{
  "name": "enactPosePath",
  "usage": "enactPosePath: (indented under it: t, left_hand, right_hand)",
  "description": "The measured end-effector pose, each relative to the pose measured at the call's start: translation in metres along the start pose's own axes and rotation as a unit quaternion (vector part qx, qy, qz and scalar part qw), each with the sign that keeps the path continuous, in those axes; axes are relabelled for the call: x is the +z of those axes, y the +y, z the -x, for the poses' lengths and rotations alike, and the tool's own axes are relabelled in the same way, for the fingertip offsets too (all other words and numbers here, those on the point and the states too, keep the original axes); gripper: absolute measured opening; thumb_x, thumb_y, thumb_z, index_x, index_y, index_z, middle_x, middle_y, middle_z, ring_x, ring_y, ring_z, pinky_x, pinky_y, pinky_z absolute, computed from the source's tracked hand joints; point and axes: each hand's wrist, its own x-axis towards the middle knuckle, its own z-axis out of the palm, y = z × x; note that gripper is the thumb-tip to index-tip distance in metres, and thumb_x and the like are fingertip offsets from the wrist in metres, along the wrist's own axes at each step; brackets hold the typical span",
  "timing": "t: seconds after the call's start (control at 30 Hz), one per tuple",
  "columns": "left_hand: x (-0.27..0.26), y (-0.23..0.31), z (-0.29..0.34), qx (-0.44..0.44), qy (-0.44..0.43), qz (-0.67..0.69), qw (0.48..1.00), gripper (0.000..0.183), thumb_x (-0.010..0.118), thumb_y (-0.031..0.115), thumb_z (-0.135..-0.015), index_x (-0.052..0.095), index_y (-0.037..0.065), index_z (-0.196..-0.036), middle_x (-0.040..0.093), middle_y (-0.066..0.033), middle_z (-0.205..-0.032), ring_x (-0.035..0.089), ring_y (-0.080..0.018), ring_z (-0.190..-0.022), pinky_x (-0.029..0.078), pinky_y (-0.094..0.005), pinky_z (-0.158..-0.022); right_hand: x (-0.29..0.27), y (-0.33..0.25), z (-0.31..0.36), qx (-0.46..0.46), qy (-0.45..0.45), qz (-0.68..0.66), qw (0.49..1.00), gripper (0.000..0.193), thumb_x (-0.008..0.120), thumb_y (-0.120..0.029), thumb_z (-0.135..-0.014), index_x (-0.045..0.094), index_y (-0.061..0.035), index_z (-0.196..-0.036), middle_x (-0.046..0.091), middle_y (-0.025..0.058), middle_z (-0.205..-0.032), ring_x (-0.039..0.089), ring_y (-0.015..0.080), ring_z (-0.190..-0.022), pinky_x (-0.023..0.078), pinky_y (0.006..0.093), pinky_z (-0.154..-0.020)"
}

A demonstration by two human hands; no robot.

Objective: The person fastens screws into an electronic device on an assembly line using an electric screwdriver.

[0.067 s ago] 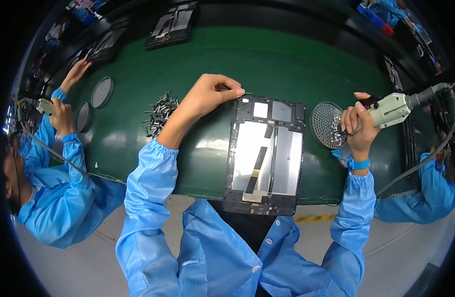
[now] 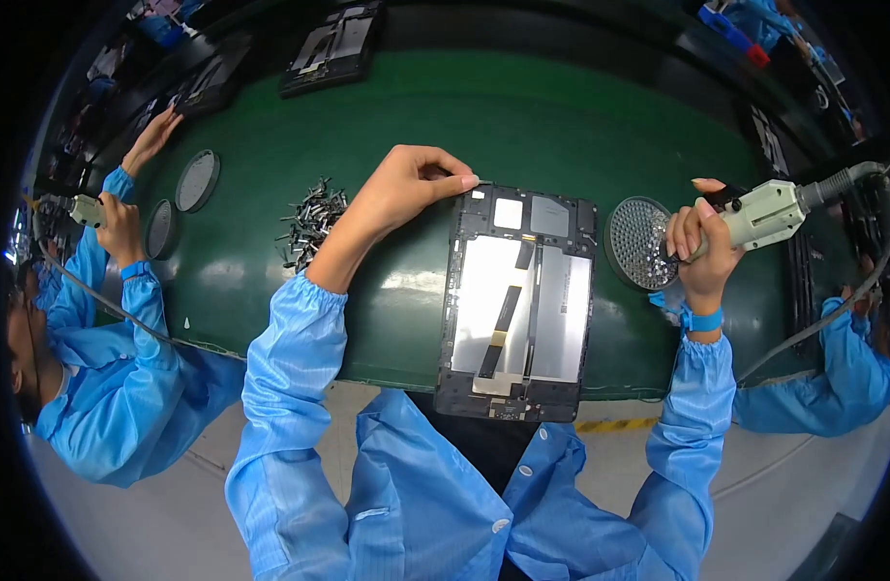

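An opened tablet with silver inner plates and a black ribbon cable lies upright before me, its lower end over the bench's near edge. At its top left corner, my left hand has thumb and forefinger pinched together; whatever sits between them is too small to make out. My right hand grips a pale electric screwdriver, its fingers wrapped round the body. The screwdriver's front end points down to a round screw tray with a dimpled bottom and loose shiny screws. Its bit is hidden by my fingers.
A heap of small metal parts lies left of my left forearm. Another opened tablet rests at the back. To the left, a co-worker's hand holds a similar screwdriver near two round trays. A grey cable curves down at right.
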Motion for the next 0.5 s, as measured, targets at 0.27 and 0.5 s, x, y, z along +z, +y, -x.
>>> enactPosePath:
  t: [0.27,0.5]
  left_hand:
    - [0.004,0.009,0.0,0.018,-0.011,-0.039,0.999,0.023,0.075,0.019,-0.085,0.074,0.0,-0.098,0.072,-0.0099,-0.083,0.065,-0.0131,-0.075,0.052,-0.026,-0.071]
    - [0.003,0.008,-0.014,0.048,-0.016,-0.051,0.997,0.022,0.074,0.018,-0.084,0.075,0.001,-0.098,0.073,-0.0119,-0.082,0.067,-0.0145,-0.074,0.053,-0.0266,-0.071]
  right_hand:
    - [-0.002,-0.006,-0.002,0.017,0.009,0.001,1.0,0.024,0.049,-0.005,-0.091,0.055,0.0069,-0.111,0.037,0.0003,-0.051,0.037,0.01,-0.04,0.037,0.0271,-0.041]
    - [-0.007,-0.006,-0.013,-0.01,-0.002,0.008,1.0,0.023,0.049,-0.005,-0.091,0.055,0.0069,-0.111,0.037,0.0003,-0.052,0.037,0.01,-0.04,0.037,0.0271,-0.041]
